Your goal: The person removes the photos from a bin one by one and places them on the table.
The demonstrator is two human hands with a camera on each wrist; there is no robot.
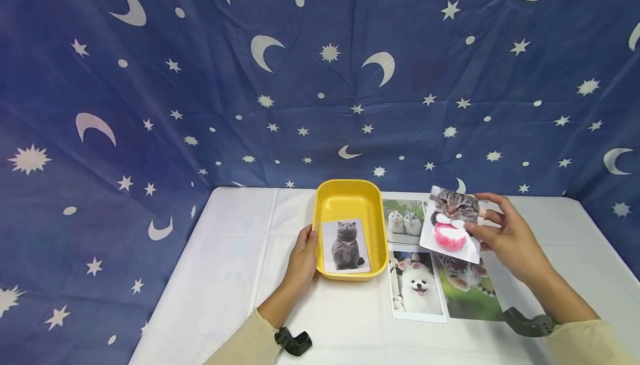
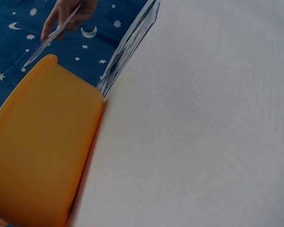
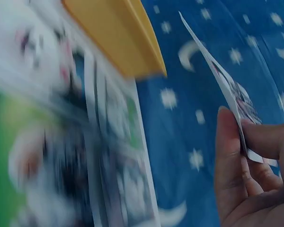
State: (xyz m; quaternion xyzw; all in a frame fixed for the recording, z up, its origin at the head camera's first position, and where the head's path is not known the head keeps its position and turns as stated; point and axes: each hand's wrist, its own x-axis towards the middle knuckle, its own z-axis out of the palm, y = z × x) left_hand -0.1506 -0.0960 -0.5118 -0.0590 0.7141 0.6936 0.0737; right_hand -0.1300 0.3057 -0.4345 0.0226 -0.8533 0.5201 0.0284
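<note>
My right hand [image 1: 510, 237] pinches a photo card [image 1: 452, 223] of a tabby cat with a pink-and-white object, thumb in front and fingers behind. The right wrist view shows this card [image 3: 229, 92] edge-on between thumb and fingers, raised above the other photos. My left hand [image 1: 300, 262] holds the left side of a yellow tray [image 1: 345, 204], its thumb at the rim. Inside the tray lies a photo card of a grey cat [image 1: 346, 246]. The left wrist view shows the tray's outer wall [image 2: 42, 142]; the left hand is mostly out of sight there.
Right of the tray, several photos lie on the white table [image 1: 215, 276]: two hamsters [image 1: 404, 221], a white fluffy dog [image 1: 419, 287], and a kitten on green [image 1: 470, 293], partly covered by the held card. A blue star-and-moon cloth [image 1: 310, 76] hangs behind.
</note>
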